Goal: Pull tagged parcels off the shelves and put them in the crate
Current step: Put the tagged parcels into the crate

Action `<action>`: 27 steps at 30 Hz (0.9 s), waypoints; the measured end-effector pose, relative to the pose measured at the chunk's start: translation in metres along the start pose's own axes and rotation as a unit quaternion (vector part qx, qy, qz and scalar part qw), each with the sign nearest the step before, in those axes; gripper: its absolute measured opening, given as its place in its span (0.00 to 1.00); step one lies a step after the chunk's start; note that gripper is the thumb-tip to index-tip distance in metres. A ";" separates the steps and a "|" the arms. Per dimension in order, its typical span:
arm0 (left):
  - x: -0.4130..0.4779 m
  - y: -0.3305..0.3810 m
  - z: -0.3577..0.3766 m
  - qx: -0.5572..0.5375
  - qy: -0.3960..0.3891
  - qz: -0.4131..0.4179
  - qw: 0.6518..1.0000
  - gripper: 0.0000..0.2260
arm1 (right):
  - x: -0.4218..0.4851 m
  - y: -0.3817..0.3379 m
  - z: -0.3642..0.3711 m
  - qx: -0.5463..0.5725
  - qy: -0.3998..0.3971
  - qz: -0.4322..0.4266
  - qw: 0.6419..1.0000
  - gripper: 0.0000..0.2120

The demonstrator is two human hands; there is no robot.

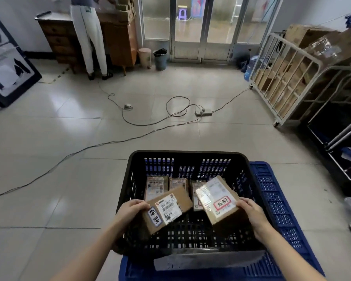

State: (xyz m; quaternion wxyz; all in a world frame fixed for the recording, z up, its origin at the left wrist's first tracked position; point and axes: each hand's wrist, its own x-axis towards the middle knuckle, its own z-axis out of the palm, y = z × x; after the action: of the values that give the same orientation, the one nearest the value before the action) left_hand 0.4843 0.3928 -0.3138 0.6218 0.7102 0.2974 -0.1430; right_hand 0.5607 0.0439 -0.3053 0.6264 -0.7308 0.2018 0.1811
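A black slotted crate stands in front of me on a blue crate. My left hand grips a brown cardboard parcel with a blue-bordered tag, held inside the crate's left half. My right hand grips a second brown parcel with a red-bordered tag, tilted over the crate's right half. Three more labelled parcels stand against the far wall of the crate, partly hidden by the two held ones.
Cables and a power strip trail across the tiled floor ahead. A white metal rack with cardboard boxes stands at the right. A person stands at a wooden desk at the back left, near two bins.
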 end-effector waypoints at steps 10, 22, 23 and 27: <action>0.059 -0.016 0.032 0.153 -0.077 -0.052 0.984 0.03 | 0.074 0.023 -0.016 -0.240 -0.165 0.048 0.955 0.08; 0.101 -0.051 0.054 0.151 -0.072 -0.079 0.983 0.05 | 0.125 0.057 0.009 -0.316 -0.268 0.094 0.905 0.21; 0.102 -0.052 0.054 0.139 -0.061 -0.081 0.985 0.04 | 0.128 0.060 0.007 -0.312 -0.259 0.094 0.909 0.20; 0.105 -0.053 0.056 0.088 -0.036 -0.099 0.991 0.03 | 0.136 0.078 0.001 -0.348 -0.258 0.104 0.895 0.15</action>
State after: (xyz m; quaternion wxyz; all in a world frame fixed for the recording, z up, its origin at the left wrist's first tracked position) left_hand 0.5439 0.3664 -0.4262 0.5500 0.7238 0.3295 -0.2550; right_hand 0.6357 0.0248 -0.4419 0.3397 -0.8046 0.0320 0.4861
